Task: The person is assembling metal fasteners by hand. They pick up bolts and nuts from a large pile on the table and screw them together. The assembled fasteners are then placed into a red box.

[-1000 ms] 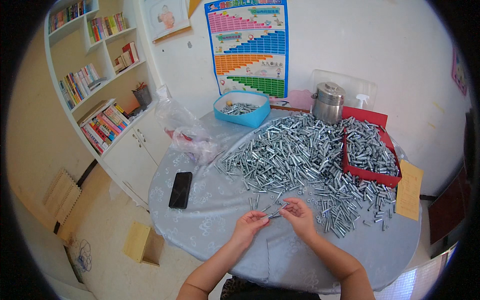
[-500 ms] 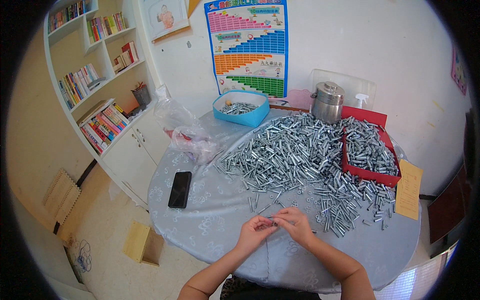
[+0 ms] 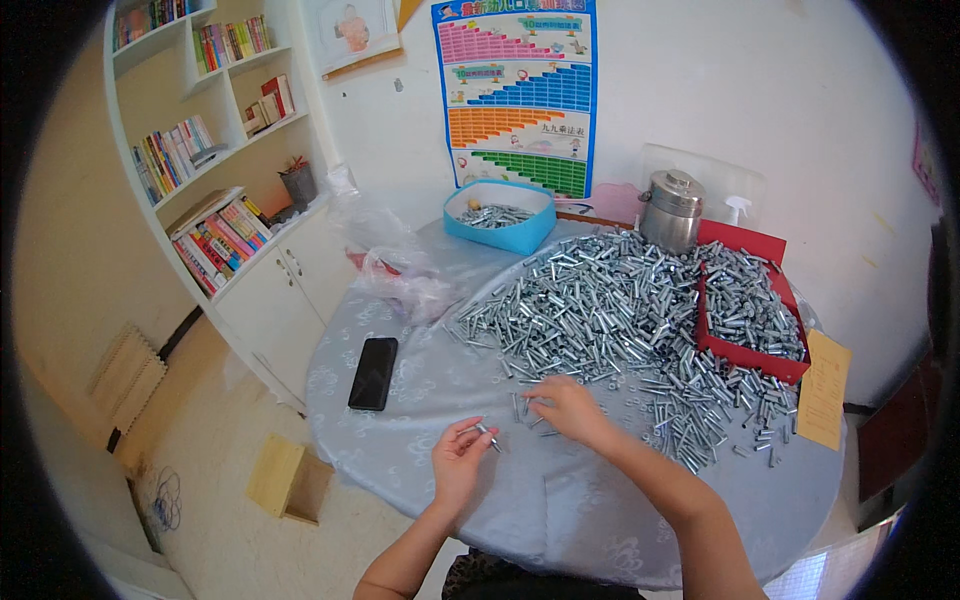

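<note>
My left hand (image 3: 456,468) is raised over the near part of the table, its thumb and fingers pinching a silvery metal bolt (image 3: 487,436) that slants down to the right. Farther forward, my right hand (image 3: 568,408) reaches to the near edge of the loose hardware. Its fingertips are drawn together beside a few thin bolts (image 3: 517,407) lying on the cloth; what they grip, if anything, is too small to make out. Behind it spreads a large pile of metal bolts and sleeves (image 3: 590,310), with small nuts and washers scattered along its near side.
A red box (image 3: 750,364) heaped with bolts stands at the right, by a steel canister (image 3: 672,215) and a tan paper (image 3: 824,385). At the back is a blue bin (image 3: 510,237) holding hardware. Left lie a black phone (image 3: 373,374) and clear plastic bags (image 3: 405,285).
My hands were together at the near middle and are now apart. The left has moved left with the bolt; the right has gone forward to the loose bolts. The view has shifted slightly.
</note>
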`<state>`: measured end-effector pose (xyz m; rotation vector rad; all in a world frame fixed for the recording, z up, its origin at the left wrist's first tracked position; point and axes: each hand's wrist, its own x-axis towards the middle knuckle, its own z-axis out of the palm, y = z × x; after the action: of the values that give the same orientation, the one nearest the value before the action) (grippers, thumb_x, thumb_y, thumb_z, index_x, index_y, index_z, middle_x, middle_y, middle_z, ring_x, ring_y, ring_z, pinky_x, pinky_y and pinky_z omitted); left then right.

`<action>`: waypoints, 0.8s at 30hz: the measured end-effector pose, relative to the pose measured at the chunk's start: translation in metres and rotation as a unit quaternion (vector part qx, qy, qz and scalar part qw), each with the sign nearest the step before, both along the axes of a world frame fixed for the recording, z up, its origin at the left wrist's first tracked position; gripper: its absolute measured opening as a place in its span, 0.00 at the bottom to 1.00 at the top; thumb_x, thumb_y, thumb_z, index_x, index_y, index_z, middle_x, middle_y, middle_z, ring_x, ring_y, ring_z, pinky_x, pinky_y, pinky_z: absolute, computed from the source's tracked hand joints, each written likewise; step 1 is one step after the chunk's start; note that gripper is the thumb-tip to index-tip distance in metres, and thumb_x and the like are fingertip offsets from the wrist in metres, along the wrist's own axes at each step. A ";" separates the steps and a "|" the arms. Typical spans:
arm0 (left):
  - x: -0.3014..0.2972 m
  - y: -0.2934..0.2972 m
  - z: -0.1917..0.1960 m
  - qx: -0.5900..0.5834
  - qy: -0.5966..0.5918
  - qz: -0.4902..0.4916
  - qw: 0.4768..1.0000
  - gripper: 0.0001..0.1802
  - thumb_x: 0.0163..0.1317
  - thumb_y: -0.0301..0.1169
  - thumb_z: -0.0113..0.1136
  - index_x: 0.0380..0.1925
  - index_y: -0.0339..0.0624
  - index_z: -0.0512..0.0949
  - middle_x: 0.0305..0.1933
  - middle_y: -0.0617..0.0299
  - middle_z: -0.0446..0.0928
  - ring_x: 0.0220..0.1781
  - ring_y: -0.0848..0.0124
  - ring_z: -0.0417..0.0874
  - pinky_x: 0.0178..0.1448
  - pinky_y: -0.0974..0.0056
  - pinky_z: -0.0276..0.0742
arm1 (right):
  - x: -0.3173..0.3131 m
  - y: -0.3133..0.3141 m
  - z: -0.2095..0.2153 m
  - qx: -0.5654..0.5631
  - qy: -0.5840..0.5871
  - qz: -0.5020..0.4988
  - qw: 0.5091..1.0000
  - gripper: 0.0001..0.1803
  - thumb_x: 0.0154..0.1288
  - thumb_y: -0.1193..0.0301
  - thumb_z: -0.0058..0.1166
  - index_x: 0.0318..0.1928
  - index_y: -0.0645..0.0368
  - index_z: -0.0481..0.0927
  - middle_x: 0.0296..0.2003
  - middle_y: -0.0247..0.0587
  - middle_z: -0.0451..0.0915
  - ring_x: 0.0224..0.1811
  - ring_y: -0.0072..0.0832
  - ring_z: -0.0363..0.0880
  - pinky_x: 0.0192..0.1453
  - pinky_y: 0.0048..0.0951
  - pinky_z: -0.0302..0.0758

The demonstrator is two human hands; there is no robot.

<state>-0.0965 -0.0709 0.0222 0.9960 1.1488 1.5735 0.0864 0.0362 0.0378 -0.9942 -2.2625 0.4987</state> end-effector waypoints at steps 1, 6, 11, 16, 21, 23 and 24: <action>-0.005 -0.001 0.002 -0.003 -0.006 0.022 1.000 0.15 0.57 0.21 0.55 0.45 0.35 0.69 0.37 0.54 0.79 0.37 0.76 0.77 0.43 0.73 0.72 | -0.009 0.012 -0.005 0.020 -0.012 0.002 1.000 0.11 0.52 0.70 0.54 0.38 0.54 0.81 0.34 0.41 0.77 0.42 0.39 0.73 0.48 0.34 0.70; -0.021 -0.007 0.008 -0.015 -0.013 0.053 0.998 0.13 0.57 0.22 0.56 0.42 0.35 0.68 0.37 0.50 0.79 0.36 0.76 0.78 0.41 0.73 0.73 | -0.050 0.066 -0.027 0.098 -0.093 0.029 0.990 0.09 0.49 0.68 0.57 0.33 0.52 0.83 0.31 0.37 0.77 0.39 0.35 0.73 0.43 0.34 0.71; -0.035 -0.012 0.006 -0.018 -0.025 0.073 0.997 0.13 0.57 0.21 0.56 0.41 0.35 0.68 0.36 0.50 0.79 0.35 0.75 0.78 0.41 0.73 0.73 | -0.067 0.078 -0.029 0.105 -0.133 0.044 0.984 0.09 0.45 0.68 0.60 0.30 0.51 0.83 0.29 0.33 0.77 0.38 0.33 0.73 0.43 0.33 0.70; -0.042 -0.009 0.005 -0.029 -0.053 0.092 0.994 0.12 0.57 0.22 0.56 0.40 0.34 0.68 0.35 0.50 0.79 0.33 0.74 0.79 0.39 0.72 0.75 | -0.069 0.077 -0.026 0.085 -0.127 0.007 0.988 0.08 0.42 0.67 0.62 0.27 0.51 0.82 0.27 0.33 0.77 0.36 0.33 0.74 0.42 0.34 0.70; -0.048 -0.006 -0.004 -0.060 -0.155 0.109 0.980 0.12 0.57 0.25 0.57 0.39 0.33 0.68 0.34 0.49 0.78 0.31 0.70 0.80 0.38 0.69 0.77 | -0.068 0.038 0.002 -0.164 0.026 -0.031 0.986 0.07 0.47 0.67 0.62 0.29 0.54 0.81 0.25 0.34 0.79 0.29 0.26 0.76 0.36 0.27 0.71; -0.048 -0.006 -0.008 -0.073 -0.190 0.105 0.973 0.12 0.58 0.26 0.56 0.38 0.33 0.67 0.34 0.50 0.77 0.31 0.68 0.80 0.38 0.67 0.78 | -0.064 0.017 -0.004 -0.297 0.150 0.037 0.942 0.07 0.50 0.69 0.61 0.30 0.56 0.80 0.26 0.31 0.79 0.29 0.20 0.74 0.35 0.21 0.70; -0.047 -0.006 -0.010 -0.077 -0.197 0.097 0.973 0.12 0.59 0.27 0.56 0.38 0.33 0.67 0.34 0.50 0.77 0.32 0.68 0.80 0.38 0.67 0.78 | -0.062 0.006 -0.007 -0.359 0.212 0.070 0.906 0.07 0.52 0.69 0.61 0.30 0.58 0.80 0.26 0.30 0.79 0.29 0.16 0.74 0.34 0.18 0.70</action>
<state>-0.1440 -0.0768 0.0126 0.4509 1.0887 1.7116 0.0246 0.0423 0.0312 -0.9251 -1.7649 1.5287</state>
